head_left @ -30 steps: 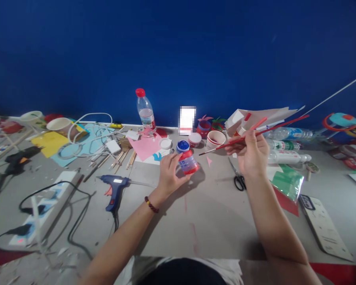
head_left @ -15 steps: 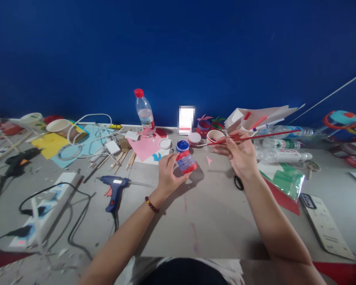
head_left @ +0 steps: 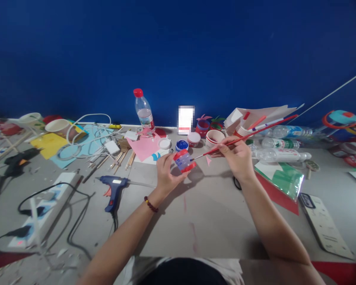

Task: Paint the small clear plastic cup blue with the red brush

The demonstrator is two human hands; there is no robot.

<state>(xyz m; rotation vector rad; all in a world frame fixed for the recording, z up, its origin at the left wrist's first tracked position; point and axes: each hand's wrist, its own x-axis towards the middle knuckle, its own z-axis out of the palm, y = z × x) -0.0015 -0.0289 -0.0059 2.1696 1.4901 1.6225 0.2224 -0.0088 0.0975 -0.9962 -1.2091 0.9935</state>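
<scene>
Between the thumb and fingers of my left hand (head_left: 167, 174) is a small clear container (head_left: 184, 160) with red ends and blue marks on its side. My right hand (head_left: 235, 158) pinches a long red paintbrush (head_left: 252, 130), its tip at the container's side. Just behind the container stand an open jar of blue paint (head_left: 182, 145) and a pale pink-topped jar (head_left: 194, 138). A white paper cup (head_left: 215, 137) is behind the brush.
A blue glue gun (head_left: 114, 190) and a power strip (head_left: 44, 209) with cords lie left. A red-capped bottle (head_left: 143, 109) stands behind. Plastic bottles (head_left: 284, 154), green sheet (head_left: 287, 180) and a phone (head_left: 326, 225) lie right. Black scissor handles (head_left: 237, 183) sit by my right wrist.
My right hand has moved slightly left and down, bringing the brush tip from above the cup side to the container. My left hand has shifted slightly left with the container.
</scene>
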